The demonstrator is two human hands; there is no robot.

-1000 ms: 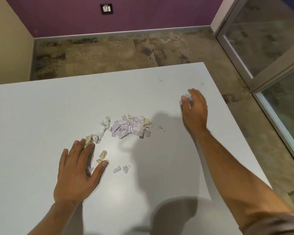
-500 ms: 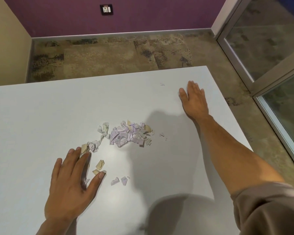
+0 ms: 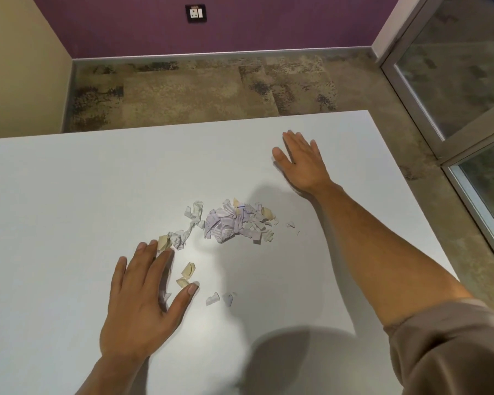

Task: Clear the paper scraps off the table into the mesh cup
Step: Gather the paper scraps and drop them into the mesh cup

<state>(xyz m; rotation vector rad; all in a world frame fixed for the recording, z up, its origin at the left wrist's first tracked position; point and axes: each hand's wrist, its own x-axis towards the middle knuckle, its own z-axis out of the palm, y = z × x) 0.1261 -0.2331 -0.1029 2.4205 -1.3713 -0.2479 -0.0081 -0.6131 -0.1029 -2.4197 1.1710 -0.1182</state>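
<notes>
Table: set before the viewer, floor beyond its far edge at 12 o'clock.
Main scrap pile: placed at the table's centre.
Left hand: laid flat at 7 o'clock of the pile, fingertips touching a trail of scraps.
Loose scraps: found just right of the left thumb.
Right hand: laid flat at 1 o'clock of the pile, apart from it.
Glass door: seen at 2 o'clock, past the table's right edge.
</notes>
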